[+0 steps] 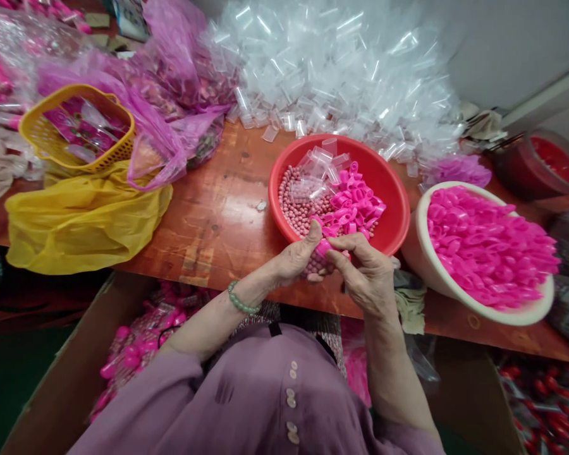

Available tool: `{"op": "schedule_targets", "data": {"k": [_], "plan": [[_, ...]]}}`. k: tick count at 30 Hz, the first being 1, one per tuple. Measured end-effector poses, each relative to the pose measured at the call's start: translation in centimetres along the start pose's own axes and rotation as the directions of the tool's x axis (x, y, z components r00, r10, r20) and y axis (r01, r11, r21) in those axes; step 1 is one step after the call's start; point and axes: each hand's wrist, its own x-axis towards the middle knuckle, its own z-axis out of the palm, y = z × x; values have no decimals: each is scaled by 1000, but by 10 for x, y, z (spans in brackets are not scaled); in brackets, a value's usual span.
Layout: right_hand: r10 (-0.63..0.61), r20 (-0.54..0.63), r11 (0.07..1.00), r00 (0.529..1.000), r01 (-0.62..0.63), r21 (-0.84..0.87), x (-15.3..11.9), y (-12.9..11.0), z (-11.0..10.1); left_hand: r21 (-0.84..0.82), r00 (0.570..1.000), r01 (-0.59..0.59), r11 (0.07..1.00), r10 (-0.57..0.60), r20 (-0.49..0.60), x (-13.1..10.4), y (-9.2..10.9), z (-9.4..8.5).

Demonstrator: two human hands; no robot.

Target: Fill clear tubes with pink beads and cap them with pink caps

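Observation:
At the near rim of the red basin (393,196), my left hand (294,258) is closed around a clear tube of pink beads (313,264). A bright pink plastic cap (323,248) sits at the tube's upper end. My right hand (367,268) pinches at this cap with thumb and forefinger. My fingers partly hide where cap and tube meet. Inside the basin lie small dusty-pink beads (291,212), several empty clear tubes (323,165) and a heap of pink caps (358,199).
To the right stands a white tub (422,230) heaped with pink plastic pieces (488,246). Clear tubes (332,69) form a large pile at the back. On the left are a yellow basket (32,129) and a yellow bag (85,224). Below the table edge is a cardboard box (71,360).

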Motion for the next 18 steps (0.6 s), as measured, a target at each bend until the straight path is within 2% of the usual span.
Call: {"op": "schedule_targets", "data": {"k": [3,7,13,18], "plan": [[-30,-1,997,1000,30,-70,-3,-7,0,44,1000,29,999,-29,2,-1,3,1],[-17,-65,993,998,9,-116,-9,-9,7,35,999,37,999,-37,-16,-1,3,2],[-33,-162,993,986,15,-117,-14,-1,18,-32,997,26,999,-24,69,1,0,-3],[73,-263,997,962,-79,-10,-14,3,27,-54,997,13,998,-9,70,1,-2,-5]]}}
